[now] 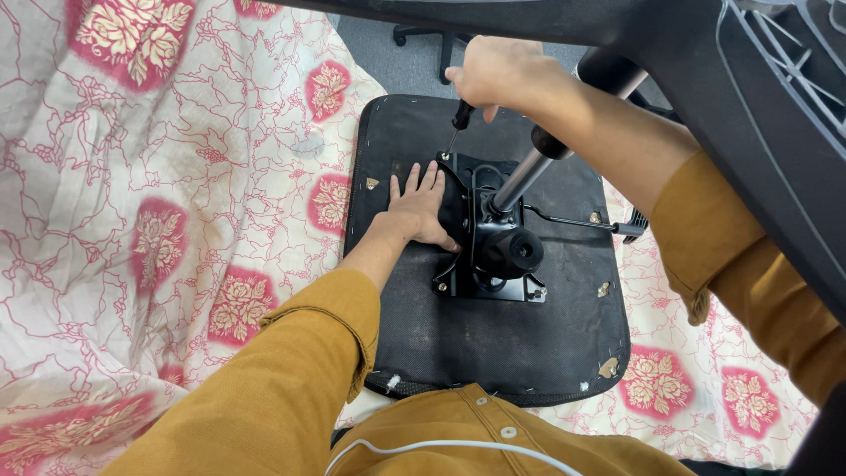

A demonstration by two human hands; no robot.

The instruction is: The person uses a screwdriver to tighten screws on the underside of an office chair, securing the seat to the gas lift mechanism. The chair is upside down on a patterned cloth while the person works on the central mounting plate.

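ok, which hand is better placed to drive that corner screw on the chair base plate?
Right. The right hand already grips the screwdriver, tip at the corner of the black mechanism plate. The left hand lies flat on the upturned seat, probably best kept bracing.

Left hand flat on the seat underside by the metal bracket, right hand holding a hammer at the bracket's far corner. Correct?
Not quite. The head view shows the right hand holding a screwdriver, not a hammer, at the bracket's far corner. The left hand does lie flat on the seat underside.

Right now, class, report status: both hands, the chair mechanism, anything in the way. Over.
Left hand flat beside black mechanism plate. Right hand gripping screwdriver, tip at plate's corner. Gas cylinder stands close alongside.
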